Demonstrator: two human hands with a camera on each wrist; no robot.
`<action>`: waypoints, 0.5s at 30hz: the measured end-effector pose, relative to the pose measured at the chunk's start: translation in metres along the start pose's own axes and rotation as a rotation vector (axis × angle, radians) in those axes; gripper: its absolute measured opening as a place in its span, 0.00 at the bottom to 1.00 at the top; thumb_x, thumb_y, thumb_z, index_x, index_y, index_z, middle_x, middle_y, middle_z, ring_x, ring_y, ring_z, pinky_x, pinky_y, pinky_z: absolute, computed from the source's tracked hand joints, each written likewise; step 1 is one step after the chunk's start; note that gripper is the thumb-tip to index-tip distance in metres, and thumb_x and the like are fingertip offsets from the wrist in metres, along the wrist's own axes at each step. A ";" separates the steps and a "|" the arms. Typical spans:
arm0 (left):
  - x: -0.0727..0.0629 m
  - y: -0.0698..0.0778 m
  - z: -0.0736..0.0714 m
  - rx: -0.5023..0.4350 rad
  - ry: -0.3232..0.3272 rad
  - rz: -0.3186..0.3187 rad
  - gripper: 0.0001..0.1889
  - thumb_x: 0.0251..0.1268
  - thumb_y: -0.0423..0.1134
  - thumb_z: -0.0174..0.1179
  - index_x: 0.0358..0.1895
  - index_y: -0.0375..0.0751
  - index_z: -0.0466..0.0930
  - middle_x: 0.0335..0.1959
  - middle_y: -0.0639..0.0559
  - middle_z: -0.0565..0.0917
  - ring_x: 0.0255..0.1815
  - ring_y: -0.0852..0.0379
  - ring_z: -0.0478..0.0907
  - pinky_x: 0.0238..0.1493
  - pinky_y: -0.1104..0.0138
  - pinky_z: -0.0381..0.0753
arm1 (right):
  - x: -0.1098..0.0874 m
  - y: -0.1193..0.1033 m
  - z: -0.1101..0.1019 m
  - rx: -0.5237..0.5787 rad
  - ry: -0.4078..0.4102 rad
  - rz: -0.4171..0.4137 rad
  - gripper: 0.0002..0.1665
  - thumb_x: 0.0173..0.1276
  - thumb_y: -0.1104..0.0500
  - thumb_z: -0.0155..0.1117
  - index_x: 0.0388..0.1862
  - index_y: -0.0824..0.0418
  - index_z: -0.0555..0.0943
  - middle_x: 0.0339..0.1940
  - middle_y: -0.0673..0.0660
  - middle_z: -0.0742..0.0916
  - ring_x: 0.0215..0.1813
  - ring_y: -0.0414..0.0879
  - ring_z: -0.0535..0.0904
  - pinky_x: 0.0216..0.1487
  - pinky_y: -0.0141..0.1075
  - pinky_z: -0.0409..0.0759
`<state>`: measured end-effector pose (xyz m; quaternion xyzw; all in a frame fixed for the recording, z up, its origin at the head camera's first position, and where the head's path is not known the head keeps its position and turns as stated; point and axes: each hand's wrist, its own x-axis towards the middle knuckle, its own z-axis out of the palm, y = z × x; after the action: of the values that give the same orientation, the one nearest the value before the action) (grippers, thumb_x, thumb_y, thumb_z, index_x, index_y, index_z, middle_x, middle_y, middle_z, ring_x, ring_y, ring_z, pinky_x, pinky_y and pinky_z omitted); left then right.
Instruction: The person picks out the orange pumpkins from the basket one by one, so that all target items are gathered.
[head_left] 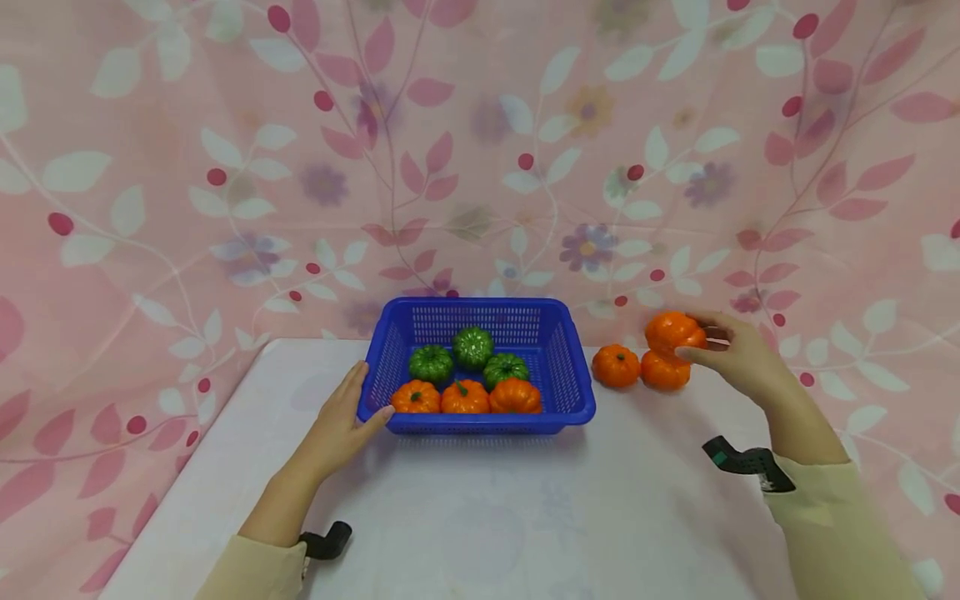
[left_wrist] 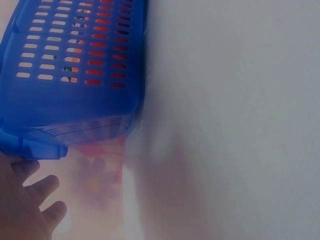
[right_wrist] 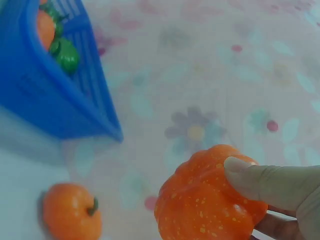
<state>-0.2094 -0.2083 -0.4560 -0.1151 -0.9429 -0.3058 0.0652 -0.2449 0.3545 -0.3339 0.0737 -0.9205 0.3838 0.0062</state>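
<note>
My right hand (head_left: 738,354) grips an orange toy pumpkin (head_left: 670,331), with the thumb on its near side. In the head view this pumpkin overlaps a second orange pumpkin (head_left: 666,372) on the table, and a third orange pumpkin (head_left: 617,366) sits just left of that. The right wrist view shows the held pumpkin (right_wrist: 210,200) close up, speckled yellow. My left hand (head_left: 341,425) rests at the left front corner of a blue plastic basket (head_left: 480,423), its fingers straight along the side. Inside lie green pumpkins (head_left: 473,347) behind a front row of orange pumpkins (head_left: 465,397).
A white cloth covers the table (head_left: 480,517). Behind it hangs a pink floral curtain (head_left: 480,167), close to the basket's back rim. Black wrist-worn devices (head_left: 750,463) show at both sleeves.
</note>
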 end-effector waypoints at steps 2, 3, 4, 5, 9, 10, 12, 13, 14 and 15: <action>0.000 0.000 0.000 0.003 -0.001 0.004 0.48 0.72 0.59 0.56 0.80 0.33 0.42 0.81 0.36 0.46 0.79 0.34 0.47 0.74 0.39 0.50 | -0.003 0.012 -0.004 -0.023 0.013 0.006 0.45 0.70 0.45 0.67 0.77 0.63 0.62 0.71 0.70 0.70 0.68 0.71 0.68 0.63 0.64 0.70; 0.001 0.000 0.000 0.004 -0.002 0.005 0.48 0.72 0.59 0.56 0.80 0.33 0.42 0.81 0.36 0.46 0.80 0.34 0.46 0.74 0.39 0.50 | -0.003 0.019 -0.006 -0.034 0.017 0.012 0.45 0.70 0.45 0.67 0.77 0.64 0.62 0.70 0.71 0.70 0.68 0.72 0.68 0.62 0.64 0.70; 0.001 0.000 0.000 0.006 -0.004 0.005 0.48 0.72 0.59 0.56 0.81 0.34 0.42 0.81 0.36 0.46 0.80 0.34 0.46 0.74 0.39 0.50 | -0.004 0.026 -0.007 -0.041 0.021 0.015 0.45 0.70 0.45 0.67 0.77 0.65 0.62 0.70 0.72 0.70 0.68 0.73 0.67 0.62 0.64 0.70; 0.001 0.000 0.000 0.006 -0.004 0.004 0.48 0.73 0.58 0.56 0.81 0.34 0.42 0.81 0.36 0.46 0.80 0.35 0.46 0.74 0.39 0.50 | -0.004 0.033 -0.008 -0.045 0.028 0.016 0.45 0.71 0.46 0.67 0.77 0.66 0.62 0.70 0.73 0.70 0.68 0.73 0.67 0.62 0.64 0.70; 0.001 0.000 -0.001 0.009 -0.001 0.001 0.47 0.73 0.57 0.57 0.81 0.34 0.42 0.81 0.35 0.46 0.79 0.34 0.47 0.74 0.39 0.50 | -0.005 0.067 -0.008 -0.016 0.044 0.063 0.46 0.71 0.46 0.66 0.77 0.68 0.60 0.70 0.76 0.68 0.69 0.76 0.64 0.61 0.66 0.70; 0.001 0.000 -0.002 0.009 -0.002 -0.001 0.47 0.73 0.57 0.57 0.81 0.34 0.42 0.81 0.35 0.47 0.79 0.34 0.47 0.74 0.39 0.51 | -0.004 0.076 -0.007 -0.011 0.054 0.072 0.46 0.71 0.47 0.66 0.77 0.69 0.60 0.70 0.76 0.69 0.69 0.75 0.64 0.61 0.64 0.72; 0.001 0.000 -0.002 0.009 -0.004 -0.003 0.47 0.73 0.57 0.57 0.80 0.33 0.42 0.81 0.35 0.47 0.79 0.34 0.47 0.74 0.38 0.51 | -0.004 0.094 -0.005 -0.012 0.073 0.091 0.46 0.71 0.47 0.67 0.77 0.69 0.60 0.69 0.77 0.69 0.68 0.76 0.65 0.58 0.51 0.80; 0.001 0.000 -0.002 0.007 -0.009 -0.008 0.48 0.73 0.57 0.57 0.81 0.34 0.42 0.81 0.35 0.46 0.79 0.34 0.47 0.74 0.38 0.50 | -0.003 0.103 -0.004 -0.017 0.083 0.093 0.46 0.71 0.48 0.67 0.76 0.70 0.61 0.69 0.77 0.69 0.67 0.75 0.65 0.55 0.44 0.83; 0.000 0.000 -0.002 0.006 -0.011 -0.009 0.47 0.73 0.56 0.57 0.81 0.34 0.42 0.81 0.35 0.46 0.79 0.34 0.46 0.74 0.39 0.50 | -0.002 0.112 -0.002 -0.031 0.094 0.098 0.45 0.70 0.48 0.67 0.76 0.70 0.61 0.69 0.76 0.70 0.67 0.75 0.66 0.51 0.37 0.84; 0.000 0.000 -0.001 0.003 -0.013 -0.011 0.47 0.73 0.56 0.57 0.81 0.34 0.41 0.81 0.35 0.46 0.79 0.34 0.46 0.74 0.38 0.50 | -0.001 0.119 0.000 -0.047 0.104 0.102 0.45 0.70 0.48 0.67 0.75 0.70 0.62 0.69 0.76 0.70 0.67 0.74 0.67 0.48 0.35 0.84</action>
<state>-0.2094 -0.2091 -0.4548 -0.1116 -0.9444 -0.3038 0.0576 -0.2606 0.4375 -0.4180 0.0062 -0.9302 0.3653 0.0363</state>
